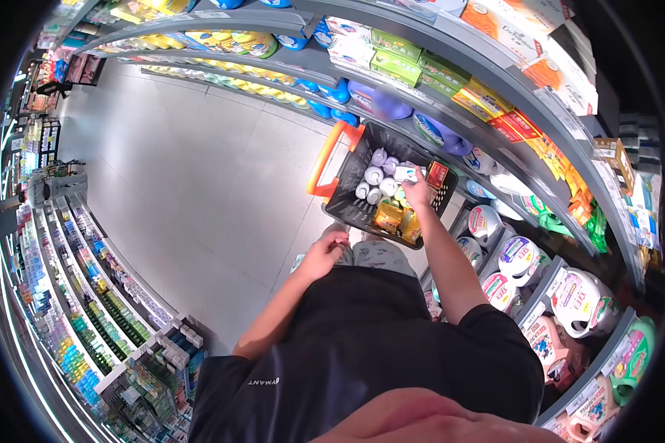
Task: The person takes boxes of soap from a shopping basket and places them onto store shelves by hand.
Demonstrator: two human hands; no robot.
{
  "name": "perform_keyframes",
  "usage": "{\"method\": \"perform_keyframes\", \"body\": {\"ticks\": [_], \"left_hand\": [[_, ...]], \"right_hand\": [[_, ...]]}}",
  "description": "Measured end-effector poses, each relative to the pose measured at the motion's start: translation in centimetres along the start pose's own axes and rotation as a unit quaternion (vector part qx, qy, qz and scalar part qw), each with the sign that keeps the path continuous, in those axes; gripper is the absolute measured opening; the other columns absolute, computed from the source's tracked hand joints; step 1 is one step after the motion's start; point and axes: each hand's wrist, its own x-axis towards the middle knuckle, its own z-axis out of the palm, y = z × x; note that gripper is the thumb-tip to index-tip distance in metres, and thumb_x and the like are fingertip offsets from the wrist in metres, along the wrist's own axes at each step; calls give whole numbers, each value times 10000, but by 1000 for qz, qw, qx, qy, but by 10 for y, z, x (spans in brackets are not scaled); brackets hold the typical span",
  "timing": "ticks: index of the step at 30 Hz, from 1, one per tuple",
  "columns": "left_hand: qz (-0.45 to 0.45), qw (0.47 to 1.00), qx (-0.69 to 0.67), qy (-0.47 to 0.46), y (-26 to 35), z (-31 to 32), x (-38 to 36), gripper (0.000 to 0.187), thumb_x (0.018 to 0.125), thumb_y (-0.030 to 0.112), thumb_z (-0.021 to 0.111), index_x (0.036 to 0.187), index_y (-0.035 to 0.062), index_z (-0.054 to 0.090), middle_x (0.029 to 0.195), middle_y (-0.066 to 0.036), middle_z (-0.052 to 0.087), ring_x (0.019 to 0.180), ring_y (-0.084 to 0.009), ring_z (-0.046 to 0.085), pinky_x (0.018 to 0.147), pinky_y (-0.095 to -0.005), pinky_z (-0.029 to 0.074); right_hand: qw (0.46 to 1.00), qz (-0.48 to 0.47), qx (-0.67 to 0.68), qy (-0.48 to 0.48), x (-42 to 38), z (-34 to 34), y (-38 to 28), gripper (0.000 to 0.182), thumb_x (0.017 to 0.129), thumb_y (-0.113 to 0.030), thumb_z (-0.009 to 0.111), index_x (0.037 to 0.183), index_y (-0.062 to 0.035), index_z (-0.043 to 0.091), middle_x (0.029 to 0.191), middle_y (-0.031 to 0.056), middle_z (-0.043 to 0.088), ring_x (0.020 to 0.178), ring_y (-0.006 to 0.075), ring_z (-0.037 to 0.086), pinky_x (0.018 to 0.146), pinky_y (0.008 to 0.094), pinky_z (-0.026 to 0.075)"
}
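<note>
My right hand point(418, 193) reaches into a black shopping basket point(347, 193) with an orange handle point(317, 164), its fingers closed on a small white box point(406, 173). Several white bottles point(374, 176) lie to the left of that box, and a red box point(437, 175) is to its right. Yellow packs point(389, 216) lie in the near part of the basket. My left hand point(328, 252) hangs in front of my shorts, below the basket, with its fingers curled; whether anything is in them is hidden.
Shelves of boxed goods point(443, 74) curve along the top and right. Large white detergent bottles point(519, 258) fill the lower right shelves. Another shelf unit point(89, 295) stands at the left, beyond the pale tiled floor point(192, 162).
</note>
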Motion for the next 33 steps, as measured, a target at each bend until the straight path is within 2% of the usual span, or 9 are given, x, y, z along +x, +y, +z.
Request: {"method": "perform_keyframes", "body": {"ticks": [2, 8, 13, 14, 18, 21, 27, 28, 33], "left_hand": [[31, 999, -31, -6, -6, -3, -3, 361, 958, -26, 489, 1311, 12, 555, 1139, -57, 641, 1057, -120, 586, 950, -285, 470], [47, 999, -19, -5, 13, -17, -6, 364, 960, -11, 501, 1319, 20, 543, 1170, -47, 624, 1027, -107, 577, 937, -270, 463], [82, 996, 26, 26, 42, -21, 3, 370, 964, 25, 551, 1332, 14, 527, 1212, -55, 609, 1083, -130, 574, 965, -301, 469], [80, 995, 39, 38, 55, -21, 5, 451, 934, 67, 597, 1361, -13, 474, 1248, -133, 632, 1088, -198, 647, 935, -331, 508], [151, 980, 71, 107, 72, -25, 27, 643, 912, 169, 699, 1443, 0, 378, 1335, -176, 584, 1260, -310, 573, 990, -413, 483], [160, 983, 41, 82, 103, -39, 33, 636, 915, 175, 700, 1442, -3, 391, 1310, -174, 599, 1236, -300, 587, 986, -411, 488], [170, 980, 89, 61, 121, -87, 70, 492, 907, 171, 732, 1321, -19, 545, 1035, -116, 706, 855, -180, 686, 780, -311, 546], [187, 980, 63, 41, 111, -98, 85, 483, 907, 163, 731, 1318, -15, 551, 1008, -114, 714, 850, -182, 687, 782, -316, 547], [201, 964, 171, 36, 170, -144, 100, 483, 903, 158, 737, 1321, -1, 556, 982, -160, 729, 902, -238, 708, 817, -355, 549]], "right_hand": [[999, -6, 26, -18, -25, -11, -10, 783, 822, -318, 716, 1531, -209, 402, 1236, 218, 662, 1111, 356, 659, 975, 410, 503], [991, -13, 111, -77, -121, -60, -75, 769, 831, -252, 694, 1539, -192, 400, 877, 103, 725, 796, 196, 695, 789, 338, 531], [971, -92, 184, -123, -149, -60, -95, 725, 855, -178, 670, 1532, -181, 410, 874, 55, 710, 766, 135, 651, 744, 295, 512], [965, -92, 199, -145, -157, -68, -111, 714, 862, -164, 664, 1530, -180, 412, 883, 51, 712, 778, 122, 645, 744, 287, 508], [929, -166, 273, -189, -175, -84, -161, 697, 881, -113, 642, 1530, -162, 394, 907, 44, 715, 796, 85, 622, 740, 266, 497], [918, -213, 285, -175, -179, -79, -185, 706, 881, -122, 642, 1532, -154, 372, 938, 80, 725, 826, 95, 647, 766, 268, 505], [955, -193, 199, -105, -187, -80, -236, 770, 848, -164, 676, 1549, -182, 357, 1062, 168, 733, 812, 146, 672, 782, 289, 522], [958, -173, 170, -155, -186, -86, -248, 769, 911, -61, 598, 1590, -143, 246, 1157, 110, 675, 1012, 138, 645, 847, 282, 499], [961, -129, 210, -129, -173, -88, -290, 951, 918, -119, 634, 1618, -167, -10, 1258, 171, 666, 957, 145, 631, 871, 284, 495]]}}
